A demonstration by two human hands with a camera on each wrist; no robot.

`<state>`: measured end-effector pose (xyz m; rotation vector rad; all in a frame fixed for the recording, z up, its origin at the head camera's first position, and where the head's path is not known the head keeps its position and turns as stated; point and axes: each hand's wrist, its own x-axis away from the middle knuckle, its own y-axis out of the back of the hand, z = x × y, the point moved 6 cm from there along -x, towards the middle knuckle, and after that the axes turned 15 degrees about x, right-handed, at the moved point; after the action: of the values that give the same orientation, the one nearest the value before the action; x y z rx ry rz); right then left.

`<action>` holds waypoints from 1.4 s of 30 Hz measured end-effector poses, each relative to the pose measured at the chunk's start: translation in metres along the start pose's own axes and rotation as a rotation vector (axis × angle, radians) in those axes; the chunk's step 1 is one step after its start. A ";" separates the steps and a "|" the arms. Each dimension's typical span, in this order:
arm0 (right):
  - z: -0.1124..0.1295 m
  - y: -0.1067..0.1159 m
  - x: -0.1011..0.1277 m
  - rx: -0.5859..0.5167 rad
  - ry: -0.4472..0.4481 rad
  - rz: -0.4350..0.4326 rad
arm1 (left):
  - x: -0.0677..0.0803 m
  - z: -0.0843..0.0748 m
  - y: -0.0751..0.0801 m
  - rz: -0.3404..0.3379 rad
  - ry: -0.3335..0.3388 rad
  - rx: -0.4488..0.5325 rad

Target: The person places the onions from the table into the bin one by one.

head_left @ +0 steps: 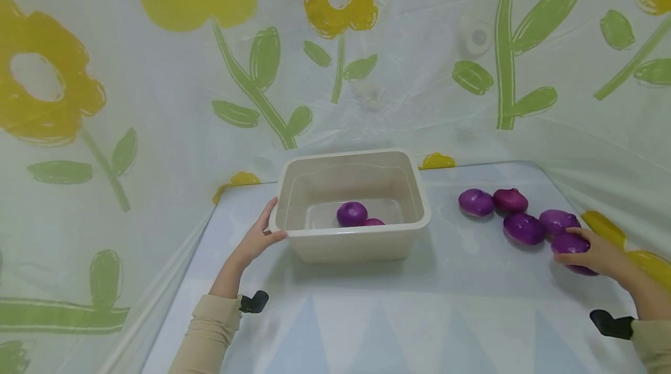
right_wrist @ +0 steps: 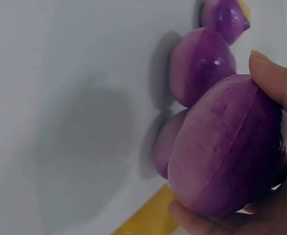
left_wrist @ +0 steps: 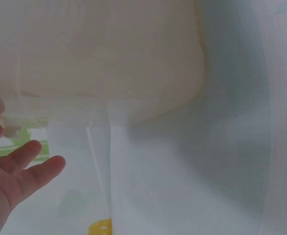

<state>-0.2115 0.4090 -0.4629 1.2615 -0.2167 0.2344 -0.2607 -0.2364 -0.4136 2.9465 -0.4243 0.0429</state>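
Observation:
My right hand grips a purple onion between thumb and fingers. Its shadow in the right wrist view falls apart from it, so it looks lifted off the table. Just behind it lie more purple onions, among them one dark onion and a paler one. My left hand rests against the left end of a cream plastic tub, thumb by the front corner. Spread, fairly straight fingers show in the left wrist view. Inside the tub sit an onion and a second one, partly hidden by the front wall.
Two further onions, one purple and one redder, lie right of the tub. The pale table has blue triangles near its front. A flower-printed plastic sheet hangs behind and along both sides.

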 end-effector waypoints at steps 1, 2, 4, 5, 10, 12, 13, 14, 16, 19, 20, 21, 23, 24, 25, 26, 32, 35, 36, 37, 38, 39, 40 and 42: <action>0.002 0.004 0.000 0.000 0.003 -0.001 | 0.001 -0.003 -0.001 0.003 -0.001 0.002; 0.004 0.007 -0.001 -0.002 0.008 -0.002 | 0.003 -0.006 -0.003 0.006 -0.001 0.006; 0.008 0.013 -0.002 -0.003 0.012 -0.011 | 0.005 -0.013 -0.005 0.009 0.000 0.010; 0.010 0.017 -0.002 0.003 0.016 -0.020 | 0.007 -0.015 -0.006 0.008 0.000 0.013; 0.026 0.033 -0.007 0.038 0.054 -0.092 | 0.010 -0.020 -0.008 0.000 0.016 0.021; 0.031 0.038 -0.009 0.035 0.058 -0.090 | 0.011 -0.020 -0.009 -0.002 0.018 0.023; 0.034 0.041 -0.010 0.031 0.054 -0.083 | 0.011 -0.020 -0.009 -0.002 0.018 0.021; 0.036 0.044 -0.012 0.031 0.051 -0.077 | 0.011 -0.020 -0.009 -0.002 0.016 0.019; 0.041 0.049 -0.015 0.028 0.038 -0.051 | 0.010 -0.019 -0.008 -0.002 0.014 0.020; 0.049 0.057 -0.019 0.036 0.027 -0.029 | 0.008 -0.017 -0.007 0.001 0.006 0.011; 0.053 0.060 -0.021 0.036 0.032 -0.029 | 0.006 -0.014 -0.006 -0.001 0.007 0.010; 0.057 0.063 -0.023 0.037 0.034 -0.027 | 0.005 -0.011 -0.004 -0.003 0.008 0.009; 0.065 0.069 -0.026 0.036 0.041 -0.027 | 0.001 -0.004 -0.002 -0.008 0.008 0.002; 0.069 0.072 -0.028 0.033 0.047 -0.029 | 0.000 -0.001 0.000 -0.012 0.007 0.001; 0.074 0.075 -0.029 0.033 0.050 -0.030 | -0.001 0.002 0.001 -0.015 0.008 -0.001; 0.078 0.078 -0.031 0.032 0.054 -0.033 | -0.003 0.006 0.002 -0.018 0.009 -0.001; 0.101 0.094 -0.037 -0.023 0.046 -0.006 | -0.004 0.007 0.002 -0.012 0.007 0.005; 0.115 0.102 -0.039 -0.030 0.064 -0.015 | 0.001 -0.004 -0.002 -0.005 0.007 0.004; 0.121 0.105 -0.040 -0.023 0.076 -0.025 | 0.002 -0.008 -0.003 -0.003 0.008 0.005; 0.126 0.108 -0.041 -0.012 0.086 -0.035 | 0.004 -0.012 -0.005 -0.001 0.009 0.006; 0.131 0.111 -0.042 -0.006 0.092 -0.042 | 0.006 -0.016 -0.006 0.001 0.009 0.002; 0.136 0.113 -0.043 0.002 0.099 -0.049 | 0.007 -0.019 -0.008 0.001 0.010 -0.002; 0.140 0.115 -0.045 0.009 0.103 -0.053 | 0.007 -0.020 -0.008 0.000 0.013 0.002; 0.149 0.120 -0.047 0.017 0.112 -0.056 | 0.006 -0.016 -0.006 0.001 0.010 -0.002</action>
<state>-0.2959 0.2979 -0.3239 1.2654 -0.0828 0.2587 -0.2532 -0.2295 -0.3982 2.9428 -0.4239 0.0567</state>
